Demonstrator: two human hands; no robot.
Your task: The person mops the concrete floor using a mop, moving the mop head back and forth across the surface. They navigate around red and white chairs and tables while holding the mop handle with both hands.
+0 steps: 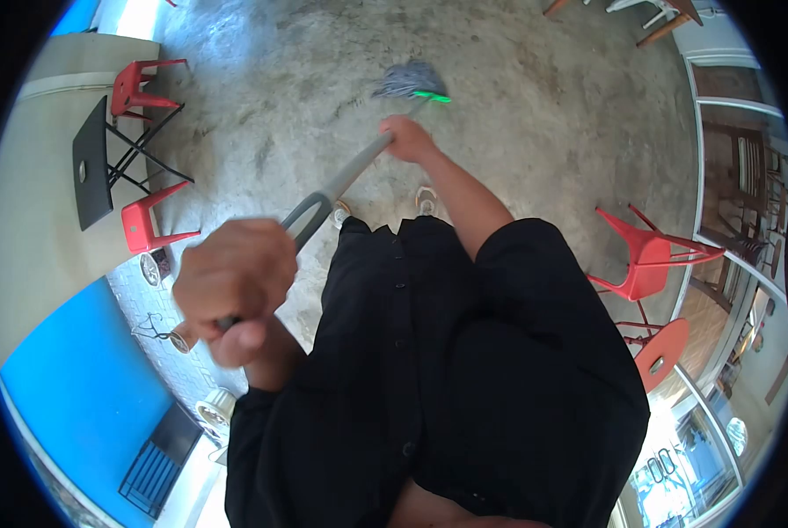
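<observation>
A mop with a grey handle (355, 169) slants from near my chest out to the floor ahead. Its grey string head (412, 79) and bright green clamp (432, 97) rest on the concrete. My left hand (238, 286) is wrapped round the upper end of the handle, close to the camera and slightly blurred. Farther down the shaft, my right hand (407, 139) grips it with the arm stretched forward. A loop-shaped slot in the handle shows between the two hands.
Stained concrete floor (517, 106) surrounds my shoes (426, 201). On the left stand red chairs (143, 220) and a black folding table (92, 165). To the right are a red chair (647, 260) and a round red table (662, 355), beside glass panels. Wooden furniture legs (664, 28) show at the far right.
</observation>
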